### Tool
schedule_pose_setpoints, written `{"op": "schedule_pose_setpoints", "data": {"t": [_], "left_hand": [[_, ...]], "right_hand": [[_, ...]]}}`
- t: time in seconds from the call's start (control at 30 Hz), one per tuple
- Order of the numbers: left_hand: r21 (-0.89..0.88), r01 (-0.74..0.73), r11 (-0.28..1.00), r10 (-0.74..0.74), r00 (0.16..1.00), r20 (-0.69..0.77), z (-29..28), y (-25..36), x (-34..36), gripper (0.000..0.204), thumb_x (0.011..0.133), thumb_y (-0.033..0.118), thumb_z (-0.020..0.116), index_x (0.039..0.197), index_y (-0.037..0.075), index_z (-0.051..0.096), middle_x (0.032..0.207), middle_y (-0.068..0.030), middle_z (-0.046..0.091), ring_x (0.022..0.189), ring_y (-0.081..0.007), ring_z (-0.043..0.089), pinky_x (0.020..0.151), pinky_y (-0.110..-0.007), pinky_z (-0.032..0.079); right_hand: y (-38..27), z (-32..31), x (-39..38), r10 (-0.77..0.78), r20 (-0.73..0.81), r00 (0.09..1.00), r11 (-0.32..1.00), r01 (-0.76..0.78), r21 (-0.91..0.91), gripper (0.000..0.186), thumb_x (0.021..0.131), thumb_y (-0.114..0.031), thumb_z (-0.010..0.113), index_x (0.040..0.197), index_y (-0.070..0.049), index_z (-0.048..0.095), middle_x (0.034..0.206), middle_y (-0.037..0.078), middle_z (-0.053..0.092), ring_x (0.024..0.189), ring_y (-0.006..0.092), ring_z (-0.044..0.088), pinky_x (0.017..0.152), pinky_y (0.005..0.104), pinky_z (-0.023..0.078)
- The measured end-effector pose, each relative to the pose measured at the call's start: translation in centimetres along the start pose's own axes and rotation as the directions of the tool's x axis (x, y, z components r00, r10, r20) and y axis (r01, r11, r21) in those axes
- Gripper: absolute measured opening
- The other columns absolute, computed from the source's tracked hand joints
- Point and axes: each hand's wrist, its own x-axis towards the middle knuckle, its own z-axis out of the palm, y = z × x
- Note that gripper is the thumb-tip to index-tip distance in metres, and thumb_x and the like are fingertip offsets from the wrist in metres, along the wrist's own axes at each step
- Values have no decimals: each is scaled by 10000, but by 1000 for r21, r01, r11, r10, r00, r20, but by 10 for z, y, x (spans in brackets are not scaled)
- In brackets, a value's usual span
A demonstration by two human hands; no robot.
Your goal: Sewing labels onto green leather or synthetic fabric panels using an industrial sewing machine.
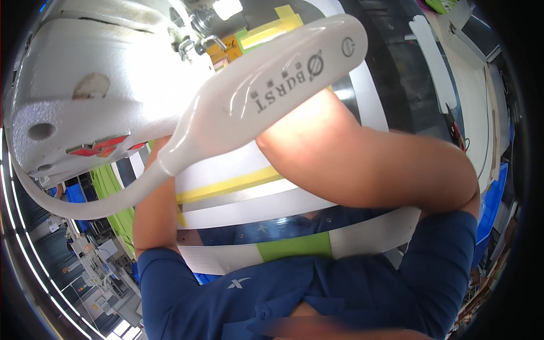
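Observation:
A white gooseneck lamp [266, 93] crosses the foreground, its flat head covering the place where my right forearm [311, 133] ends. My right hand is hidden behind it. My left forearm [156, 212] reaches up behind the large white body of what looks like a sewing machine [107, 113], and my left hand is out of sight there. Metal fittings [198, 45] of the machine show above the lamp, beside small orange and yellow pieces [229, 48]. I cannot see what either hand holds or touches.
A yellow strip [232, 186] runs across the white work surface [215, 167] near my body. A green patch [296, 247] marks the front edge. On the right lie a long white strip [433, 65] and a slim dark, red-marked tool [455, 129]. A blue bin [492, 201] stands beyond.

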Motion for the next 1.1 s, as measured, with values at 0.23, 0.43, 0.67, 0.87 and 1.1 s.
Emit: {"op": "schedule_pose_setpoints", "data": {"t": [0.23, 0.43, 0.67, 0.87, 1.1], "left_hand": [[513, -313, 799, 354, 935, 18, -14, -31, 23, 487, 897, 349, 887, 1307, 126, 748, 1294, -89, 737, 1189, -262, 683, 1020, -391, 542], [619, -310, 722, 395, 919, 0, -6, -30, 21, 448, 923, 418, 831, 1256, 127, 756, 1228, -68, 753, 1146, -275, 691, 974, -412, 550], [234, -104, 967, 54, 976, 209, -10, 30, 8, 400, 1005, 352, 727, 1283, 65, 744, 1238, -145, 773, 1158, -276, 716, 1013, -397, 551], [80, -87, 993, 71, 980, 186, -9, 31, 1, 369, 1003, 354, 725, 1239, 73, 762, 1219, -138, 779, 1118, -281, 717, 982, -392, 552], [55, 4, 998, -5, 1000, 19, -9, 16, -12, 292, 971, 216, 731, 1197, 35, 770, 1196, -193, 773, 1127, -334, 717, 989, -415, 545]], "right_hand": [[2, -6, -4, 42, -23, 999, 996, -44, -80, 511, 559, -195, 982, 1024, -112, 788, 847, 0, 732, 810, 161, 721, 769, 311, 505], [2, 2, -1, 28, -108, 994, 997, -36, -64, 750, 601, -210, 964, 1267, 40, 730, 771, -11, 716, 737, 158, 716, 714, 322, 502], [9, -10, -4, -12, -67, 998, 998, 16, 67, 798, 652, -206, 889, 1337, 135, 663, 761, 31, 727, 711, 175, 723, 652, 334, 491], [1, -5, 1, 11, -82, 997, 999, -7, 47, 713, 705, -171, 824, 1321, 149, 663, 749, 51, 725, 705, 192, 727, 640, 349, 494], [-8, -4, 11, 116, 27, 993, 992, -114, -51, 385, 780, -89, 744, 1131, 66, 711, 736, 67, 723, 708, 230, 736, 674, 378, 504]]}}
